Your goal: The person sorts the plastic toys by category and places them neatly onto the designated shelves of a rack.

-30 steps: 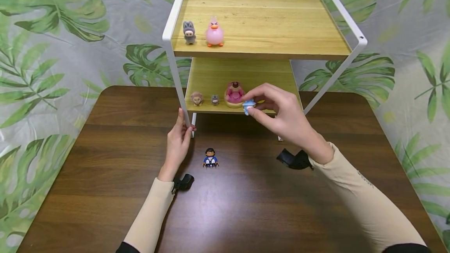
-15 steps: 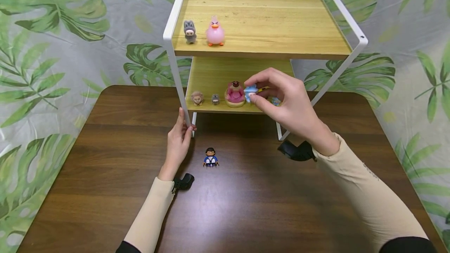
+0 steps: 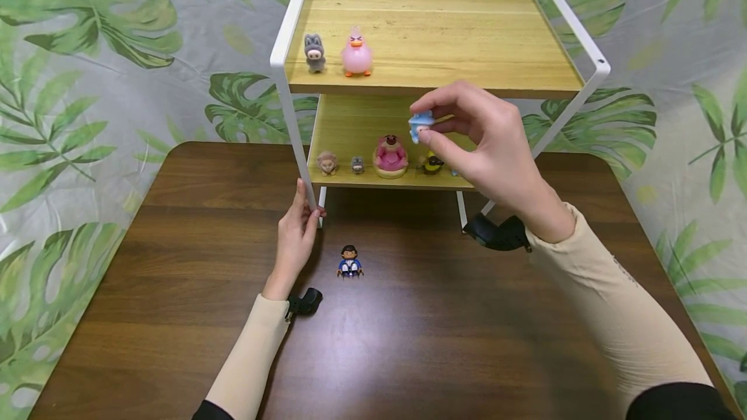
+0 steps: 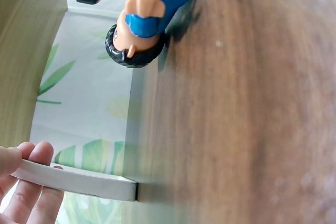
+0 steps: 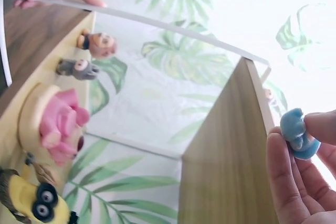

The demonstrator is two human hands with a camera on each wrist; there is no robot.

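My right hand (image 3: 493, 148) pinches a small light-blue figurine (image 3: 420, 127) between thumb and fingers, in front of the gap between the two shelf boards. In the right wrist view the same blue figurine (image 5: 299, 134) shows between the fingertips. My left hand (image 3: 294, 238) grips the white front-left leg (image 3: 294, 128) of the shelf rack near its lower end. Behind and below the right hand, the lower board (image 3: 362, 122) bears a lion figure (image 3: 327, 163), a tiny grey figure (image 3: 358, 164), a pink bear (image 3: 390, 157) and a yellow minion figure (image 3: 432, 164). Something light blue beyond it is mostly hidden by the hand.
On the upper board (image 3: 438, 31) stand a grey rabbit-eared figure (image 3: 314, 54) and a pink duck (image 3: 356, 54), both at the left. A toy man in blue (image 3: 349, 261) sits on the brown table (image 3: 379, 342), right of the left hand.
My right hand has lifted the blue figurine from beside the pink bear, up and slightly right, uncovering the minion figure. The left hand stays on the leg.
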